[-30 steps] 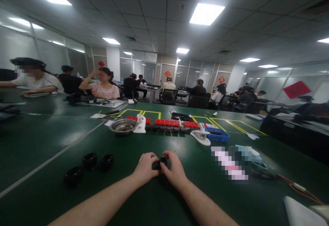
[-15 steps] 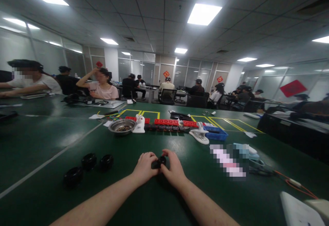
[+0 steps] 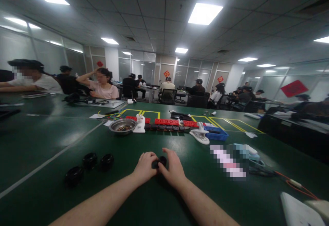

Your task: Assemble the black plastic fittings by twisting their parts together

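As you look down in the head view, the black piece (image 3: pixel 162 161) lies between your hands, low over the near-middle of the worktop (image 3: pixel 123 202).

Left hand (image 3: pixel 145 167): fingers and thumb brought together, grip closed on the left end of the black piece.

Right hand (image 3: pixel 175 170): thumb against the piece, index finger raised off it on the far side; whether this grip clamps it, you cannot tell.

Nearby, left: three black rings (image 3: pixel 89 161), apart from your hands. Farther off: steel bowl (image 3: pixel 122 133) holding small parts, red strip (image 3: pixel 167 121), two white clamps (image 3: pixel 139 126), blue tray (image 3: pixel 218 137).

Risks, as judged: with the right index finger off, a hard thumb push could tilt the piece or roll it out of your left fingers; its smooth-looking surface could add to the slip. Your fingers also mask the contact, so a skewed hold could pass unseen.

Pointing: rounded end toward your right hand; long axis apparently left to right, though partly hidden.
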A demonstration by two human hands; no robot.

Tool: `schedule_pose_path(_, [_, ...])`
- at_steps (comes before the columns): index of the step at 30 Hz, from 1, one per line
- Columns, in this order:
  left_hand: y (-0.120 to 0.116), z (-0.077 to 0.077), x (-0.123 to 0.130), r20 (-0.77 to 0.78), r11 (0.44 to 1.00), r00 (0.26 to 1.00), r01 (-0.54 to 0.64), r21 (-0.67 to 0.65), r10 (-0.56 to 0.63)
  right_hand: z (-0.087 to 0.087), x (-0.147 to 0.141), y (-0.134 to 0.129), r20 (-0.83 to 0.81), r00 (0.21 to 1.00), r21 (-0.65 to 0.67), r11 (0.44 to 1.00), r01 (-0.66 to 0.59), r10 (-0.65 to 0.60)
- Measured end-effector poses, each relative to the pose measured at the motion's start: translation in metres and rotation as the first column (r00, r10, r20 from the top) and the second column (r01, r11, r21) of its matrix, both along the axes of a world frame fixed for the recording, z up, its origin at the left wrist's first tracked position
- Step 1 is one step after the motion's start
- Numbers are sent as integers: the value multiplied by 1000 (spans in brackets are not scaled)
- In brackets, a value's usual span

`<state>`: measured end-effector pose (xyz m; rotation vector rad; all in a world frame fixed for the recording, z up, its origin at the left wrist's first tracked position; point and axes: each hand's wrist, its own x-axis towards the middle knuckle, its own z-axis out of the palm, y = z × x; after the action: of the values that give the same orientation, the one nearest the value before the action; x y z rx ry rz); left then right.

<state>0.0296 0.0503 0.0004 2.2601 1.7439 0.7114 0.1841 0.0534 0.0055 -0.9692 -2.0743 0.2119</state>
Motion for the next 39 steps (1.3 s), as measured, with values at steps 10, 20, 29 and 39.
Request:
schedule_pose_path(10, [-3, 4, 1, 7, 1000, 1000, 9, 8, -9, -2, -1, 1, 2, 1000, -32, 999, 16, -16])
schedule_pose_path(20, [0, -1, -1, 32, 999, 999, 30, 22, -31, -5, -2, 5, -37, 998, -50, 998, 47, -49])
schedule_pose_path(29, [0, -2, 1, 4, 1000, 1000, -6, 27, 5, -1, -2, 0, -49, 999, -12, 1000, 17, -18])
schedule_pose_path(39, [0, -2, 0, 9, 999, 1000, 1, 40, -2, -1, -2, 1, -60, 998, -62, 998, 11, -15])
